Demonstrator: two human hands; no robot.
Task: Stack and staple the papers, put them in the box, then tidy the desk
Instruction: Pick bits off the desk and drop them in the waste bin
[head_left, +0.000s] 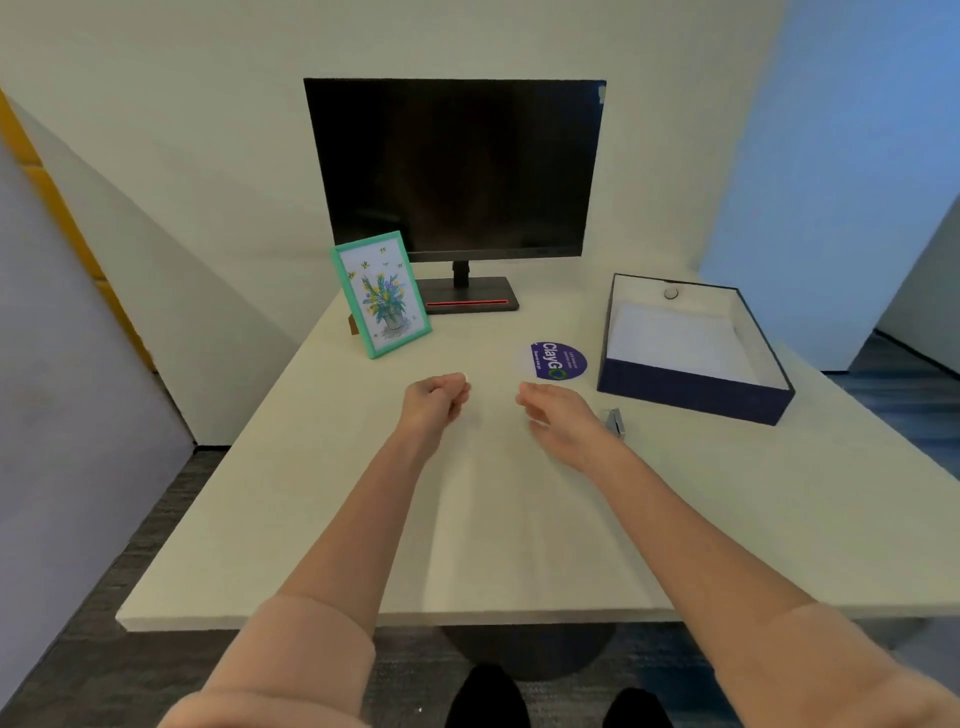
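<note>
Left hand (435, 397) curled shut over the bench (311, 493), grip clenched on a small white item (464, 378), identity unclear. Right hand (558, 418) just right of it, grip released, fingers loosely extended, nothing held. Stapler (614, 421) on the bench just beside the right hand, near the box (693, 392). Papers (680, 340) lying inside the box. Monitor (454, 166) well behind the box's left side.
</note>
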